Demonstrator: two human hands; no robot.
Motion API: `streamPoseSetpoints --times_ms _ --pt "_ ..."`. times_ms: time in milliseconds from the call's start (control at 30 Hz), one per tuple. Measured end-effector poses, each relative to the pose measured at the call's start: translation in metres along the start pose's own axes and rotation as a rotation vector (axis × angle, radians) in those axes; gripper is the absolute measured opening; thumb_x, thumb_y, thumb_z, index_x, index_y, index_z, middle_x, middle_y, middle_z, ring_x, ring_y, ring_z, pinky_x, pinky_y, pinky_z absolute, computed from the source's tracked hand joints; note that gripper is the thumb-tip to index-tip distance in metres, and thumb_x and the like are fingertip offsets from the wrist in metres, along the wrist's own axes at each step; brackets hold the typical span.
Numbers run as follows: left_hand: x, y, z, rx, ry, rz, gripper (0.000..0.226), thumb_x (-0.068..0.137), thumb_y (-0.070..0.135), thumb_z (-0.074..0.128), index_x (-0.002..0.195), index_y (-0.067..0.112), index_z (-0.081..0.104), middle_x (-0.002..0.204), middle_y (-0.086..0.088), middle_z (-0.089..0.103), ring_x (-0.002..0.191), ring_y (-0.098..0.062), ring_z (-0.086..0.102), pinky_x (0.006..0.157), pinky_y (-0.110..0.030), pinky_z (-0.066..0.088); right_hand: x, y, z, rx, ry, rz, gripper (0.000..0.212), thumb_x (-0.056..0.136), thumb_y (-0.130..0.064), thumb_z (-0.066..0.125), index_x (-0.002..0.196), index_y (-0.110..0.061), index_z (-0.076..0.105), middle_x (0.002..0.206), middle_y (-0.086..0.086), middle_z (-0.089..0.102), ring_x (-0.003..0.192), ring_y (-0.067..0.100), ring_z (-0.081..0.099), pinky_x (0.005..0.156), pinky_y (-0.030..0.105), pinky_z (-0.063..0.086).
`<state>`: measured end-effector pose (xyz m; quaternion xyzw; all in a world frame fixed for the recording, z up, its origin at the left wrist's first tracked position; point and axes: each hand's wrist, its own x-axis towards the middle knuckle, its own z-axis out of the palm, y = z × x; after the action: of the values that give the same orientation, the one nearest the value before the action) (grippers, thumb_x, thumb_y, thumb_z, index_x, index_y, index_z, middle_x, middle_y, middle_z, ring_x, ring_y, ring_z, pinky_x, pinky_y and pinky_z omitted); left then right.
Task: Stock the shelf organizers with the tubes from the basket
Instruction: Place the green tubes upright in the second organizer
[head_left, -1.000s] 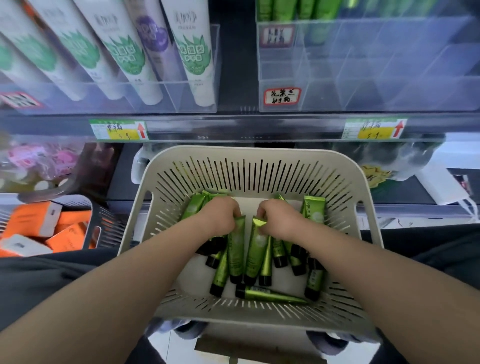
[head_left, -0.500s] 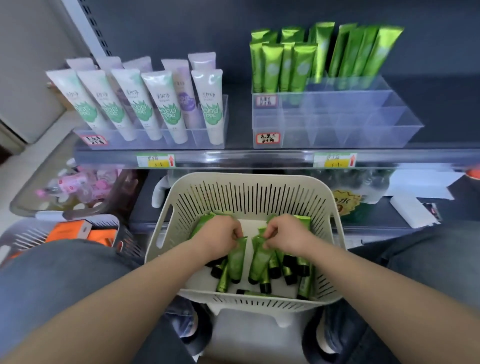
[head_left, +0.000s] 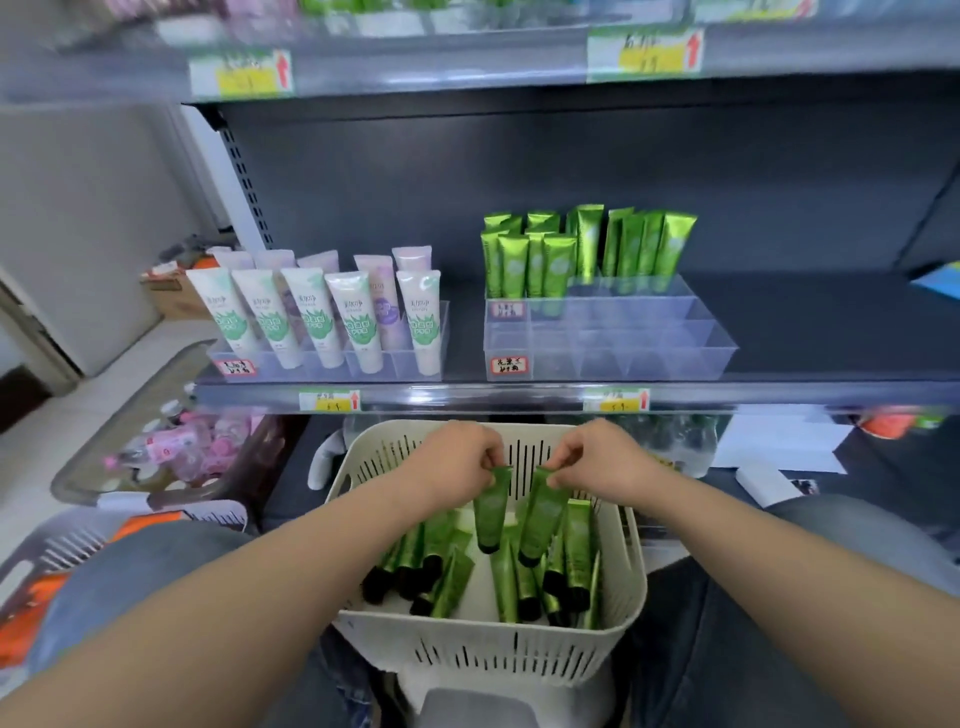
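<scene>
Left hand (head_left: 457, 462): pinches the crimped end of a green tube (head_left: 491, 512), cap hanging down.
Right hand (head_left: 597, 457): pinches a second green tube (head_left: 543, 514), just beside the first.
Basket (head_left: 493, 654): cream, slotted, at 6 o'clock; loose tubes (head_left: 436, 566) lie inside.
Shelf organizer (head_left: 623, 343): clear, at 1 o'clock; upright tubes (head_left: 571, 254) fill its back rows.
White tubes (head_left: 322, 317): standing at 10 o'clock.

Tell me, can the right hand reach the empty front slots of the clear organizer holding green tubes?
Probably yes. The right hand pinches a green tube above the basket, and the clear organizer sits on the open shelf just beyond, front slots empty, nothing between.
</scene>
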<state>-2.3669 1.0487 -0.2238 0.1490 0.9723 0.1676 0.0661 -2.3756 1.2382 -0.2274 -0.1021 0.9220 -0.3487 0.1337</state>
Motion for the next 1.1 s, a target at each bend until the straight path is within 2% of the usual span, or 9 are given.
streamPoseSetpoints --times_ms 233,367,567,667,767,900,1000,1100 --pt "0.008 0.027 -0.04 0.056 0.081 0.06 0.021 0.08 0.01 0.067 0.101 0.017 0.068 0.1 0.0 0.068 0.094 -0.015 0.061 0.074 -0.02 0.04 -0.007 -0.015 -0.041 -0.024 0.092 -0.078 0.023 0.071 -0.017 0.08 0.061 -0.031 0.064 0.066 -0.017 0.063 0.064 -0.004 0.057 0.056 0.012 0.039" --pt "0.017 0.042 -0.058 0.071 0.112 0.085 0.021 0.081 0.009 0.066 0.1 0.017 0.068 0.1 0.0 0.068 0.094 -0.016 0.061 0.075 -0.021 0.042 -0.008 -0.02 -0.061 0.007 0.133 -0.089 0.023 0.071 -0.016 0.08 0.059 -0.029 0.065 0.057 -0.017 0.063 0.053 -0.005 0.056 0.05 0.009 0.039" --pt "0.034 0.062 -0.077 0.094 0.149 0.119 0.016 0.082 0.009 0.064 0.095 0.018 0.067 0.095 0.002 0.067 0.089 -0.016 0.059 0.072 -0.022 0.04 -0.004 -0.027 -0.095 0.001 0.166 -0.119 0.021 0.076 -0.014 0.076 0.064 -0.027 0.065 0.067 -0.011 0.063 0.061 0.003 0.055 0.053 0.015 0.041" --pt "0.043 0.071 -0.085 0.109 0.163 0.147 0.014 0.082 0.009 0.063 0.092 0.018 0.065 0.092 0.001 0.066 0.088 -0.018 0.059 0.072 -0.024 0.043 -0.003 -0.029 -0.112 0.0 0.195 -0.134 0.017 0.079 -0.012 0.073 0.068 -0.023 0.066 0.069 -0.009 0.063 0.061 0.002 0.054 0.05 0.012 0.039" --pt "0.057 0.081 -0.096 0.138 0.195 0.179 0.014 0.084 0.009 0.062 0.096 0.017 0.064 0.093 0.0 0.064 0.089 -0.019 0.059 0.072 -0.025 0.042 0.001 -0.029 -0.133 -0.012 0.246 -0.149 0.013 0.08 -0.011 0.072 0.072 -0.021 0.067 0.069 -0.011 0.061 0.063 0.0 0.053 0.051 0.01 0.036" --pt "0.079 0.094 -0.11 0.165 0.247 0.209 0.017 0.086 0.011 0.061 0.102 0.016 0.062 0.1 -0.002 0.064 0.093 -0.02 0.058 0.079 -0.028 0.046 0.008 -0.028 -0.159 -0.034 0.337 -0.185 0.011 0.08 -0.012 0.072 0.074 -0.019 0.067 0.068 -0.012 0.06 0.065 0.0 0.054 0.053 0.008 0.038" --pt "0.095 0.101 -0.12 0.175 0.281 0.234 0.016 0.086 0.012 0.06 0.102 0.016 0.062 0.101 -0.002 0.063 0.091 -0.019 0.056 0.079 -0.028 0.045 0.017 -0.025 -0.176 -0.047 0.391 -0.19 0.012 0.081 -0.014 0.071 0.074 -0.022 0.066 0.073 -0.01 0.062 0.07 0.004 0.057 0.058 0.015 0.04" --pt "0.11 0.105 -0.128 0.179 0.326 0.262 0.017 0.085 0.011 0.061 0.102 0.015 0.063 0.102 -0.001 0.062 0.092 -0.02 0.057 0.077 -0.027 0.043 0.028 -0.022 -0.189 -0.056 0.445 -0.21 0.013 0.08 -0.014 0.071 0.074 -0.023 0.065 0.069 -0.014 0.059 0.067 -0.001 0.053 0.057 0.012 0.038"
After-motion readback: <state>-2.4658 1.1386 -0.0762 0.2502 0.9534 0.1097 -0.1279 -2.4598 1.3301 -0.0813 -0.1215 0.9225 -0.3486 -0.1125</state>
